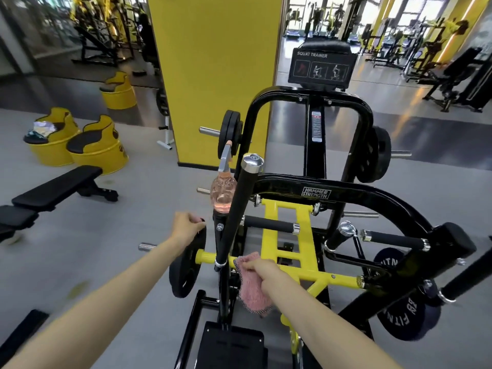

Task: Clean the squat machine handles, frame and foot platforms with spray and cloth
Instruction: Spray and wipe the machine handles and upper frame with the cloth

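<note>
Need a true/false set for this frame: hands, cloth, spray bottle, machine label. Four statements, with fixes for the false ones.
1. The right hand holds a pink cloth at the yellow crossbar. True.
2. The left hand holds the spray bottle. False: it grips the top rim of a black weight plate; the bottle stands on the machine beside the upright black handle, and neither hand touches it.
3. The liquid in the spray bottle is blue. False: it is pink.
4. The sign at the top of the machine reads SQUAT TRAINER. True.
</note>
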{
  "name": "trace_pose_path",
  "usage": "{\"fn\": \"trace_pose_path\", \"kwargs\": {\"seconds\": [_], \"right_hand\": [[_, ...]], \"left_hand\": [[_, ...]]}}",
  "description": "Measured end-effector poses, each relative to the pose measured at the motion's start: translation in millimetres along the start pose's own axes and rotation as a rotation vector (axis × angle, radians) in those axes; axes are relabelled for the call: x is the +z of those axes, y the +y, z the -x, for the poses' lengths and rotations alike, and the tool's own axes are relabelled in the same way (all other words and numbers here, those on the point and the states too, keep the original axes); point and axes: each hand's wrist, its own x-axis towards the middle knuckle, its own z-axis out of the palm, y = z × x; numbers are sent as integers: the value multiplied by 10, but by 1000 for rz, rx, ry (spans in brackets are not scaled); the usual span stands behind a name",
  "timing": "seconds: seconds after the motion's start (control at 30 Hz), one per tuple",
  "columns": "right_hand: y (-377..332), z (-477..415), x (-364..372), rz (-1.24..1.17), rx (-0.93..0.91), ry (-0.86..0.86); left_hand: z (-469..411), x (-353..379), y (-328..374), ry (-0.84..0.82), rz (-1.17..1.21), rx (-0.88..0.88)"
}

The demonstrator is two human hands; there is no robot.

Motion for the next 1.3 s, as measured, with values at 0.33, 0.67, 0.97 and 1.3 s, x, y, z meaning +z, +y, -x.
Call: {"fn": "trace_pose_path", "kwargs": {"seconds": [0.33,0.67,0.97,1.3], "right_hand": [[-22,371,104,-172,-20,-425],[-437,511,-352,236,-477,-238],[-1147,1033,-449,190,-970,-232],[-1234,1158,-435,68,-934,-173]], "left_hand": [[1055,293,-331,-608,255,-234],[1233,180,345,59,328,-104],[1157,-306,1879,262,204,390],[1032,51,2557,30,-520,289]]}}
